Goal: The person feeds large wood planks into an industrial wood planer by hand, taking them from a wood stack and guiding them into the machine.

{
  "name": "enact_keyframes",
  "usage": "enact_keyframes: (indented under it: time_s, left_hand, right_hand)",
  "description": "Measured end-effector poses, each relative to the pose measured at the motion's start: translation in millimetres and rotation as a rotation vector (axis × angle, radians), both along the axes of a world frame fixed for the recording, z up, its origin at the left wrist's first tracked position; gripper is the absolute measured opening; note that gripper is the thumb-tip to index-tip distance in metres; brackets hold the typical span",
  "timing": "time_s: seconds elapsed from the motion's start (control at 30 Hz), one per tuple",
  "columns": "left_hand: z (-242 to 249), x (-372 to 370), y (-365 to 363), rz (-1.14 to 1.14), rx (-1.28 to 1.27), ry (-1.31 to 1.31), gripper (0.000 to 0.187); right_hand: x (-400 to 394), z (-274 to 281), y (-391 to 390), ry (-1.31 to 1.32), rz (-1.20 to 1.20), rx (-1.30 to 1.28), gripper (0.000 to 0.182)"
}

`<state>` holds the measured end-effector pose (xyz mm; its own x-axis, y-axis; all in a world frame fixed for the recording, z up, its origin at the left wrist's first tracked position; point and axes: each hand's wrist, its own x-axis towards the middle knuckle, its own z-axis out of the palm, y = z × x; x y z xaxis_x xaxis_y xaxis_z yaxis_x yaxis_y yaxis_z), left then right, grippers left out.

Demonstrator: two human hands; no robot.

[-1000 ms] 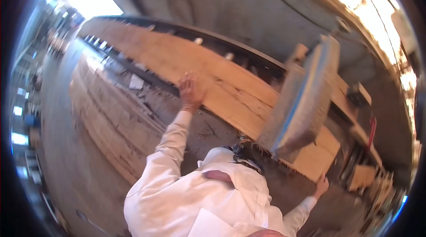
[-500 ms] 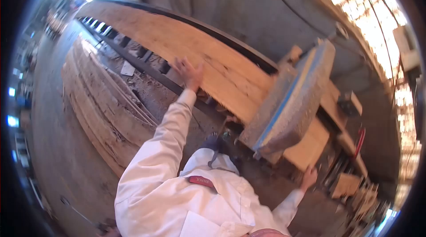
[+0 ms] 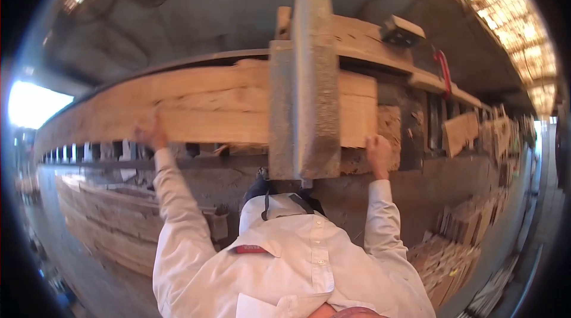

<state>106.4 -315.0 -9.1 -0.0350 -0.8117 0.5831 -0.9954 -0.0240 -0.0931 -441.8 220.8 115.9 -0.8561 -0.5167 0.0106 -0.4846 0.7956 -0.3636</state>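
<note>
A long, broad wooden plank (image 3: 220,101) lies across a slatted machine bed and passes beneath a dusty grey machine housing (image 3: 315,80). My left hand (image 3: 151,133) rests at the plank's near edge, left of the housing, its fingers spread. On the other side of the housing, the plank's squared end sticks out. There my right hand (image 3: 379,152) is closed at the near corner of that end, its fingers curled against the wood. Whatever lies under the housing is hidden.
Rough slabs (image 3: 107,217) are piled at the lower left. Wood offcuts (image 3: 461,229) are stacked at the lower right. A red handle (image 3: 443,73) and a small box (image 3: 402,31) sit beyond the plank at right. A metal rail (image 3: 137,164) runs along the near side.
My view has swung to the right, so the plank now runs nearly level and the housing stands upright in the middle. Both hands remain at the plank.
</note>
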Motion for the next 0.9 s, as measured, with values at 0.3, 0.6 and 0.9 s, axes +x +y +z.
enact_keyframes:
  time_s: [0.3, 0.6, 0.9]
  left_hand:
    - [34.6, 112.7, -89.1, 0.187, 0.250, 0.148, 0.091]
    - [56.1, 162.7, -117.6, 0.211, 0.176, 0.332, 0.097]
    - [47.6, 156.5, -109.1, 0.461, 0.176, 0.566, 0.096]
  right_hand:
    - [63.1, -14.2, -28.0, -0.459, 0.285, -0.294, 0.025]
    - [83.8, 5.8, -41.4, -0.554, 0.185, -0.477, 0.028]
    - [100.4, -18.5, 65.7, -0.631, -0.284, -0.729, 0.026]
